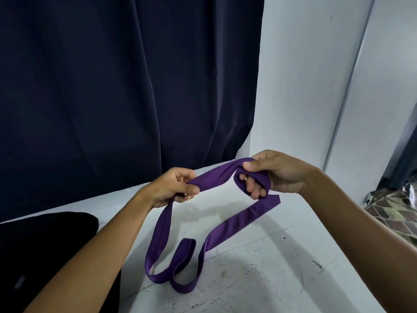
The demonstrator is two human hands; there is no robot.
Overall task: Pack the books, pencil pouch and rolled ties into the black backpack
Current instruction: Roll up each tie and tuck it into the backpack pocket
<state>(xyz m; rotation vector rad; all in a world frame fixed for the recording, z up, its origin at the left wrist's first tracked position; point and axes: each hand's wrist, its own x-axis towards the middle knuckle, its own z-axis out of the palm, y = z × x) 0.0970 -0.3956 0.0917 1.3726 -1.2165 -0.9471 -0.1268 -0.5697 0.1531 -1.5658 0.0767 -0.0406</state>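
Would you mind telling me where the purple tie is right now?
The tie is centre frame, stretched between the left hand and right hand, its slack looping onto the white table.

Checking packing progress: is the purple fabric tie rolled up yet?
Not yet. The purple fabric tie has one loop around the right hand; the left hand pinches it, the rest trailing loose.

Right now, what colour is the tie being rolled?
Plain purple fabric tie, clearest in the head view.

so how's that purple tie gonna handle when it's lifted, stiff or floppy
Likely floppy: the purple tie sags in loose loops onto the white surface. Probably light, since the left hand merely pinches it. It wraps the right hand, so it should roll.
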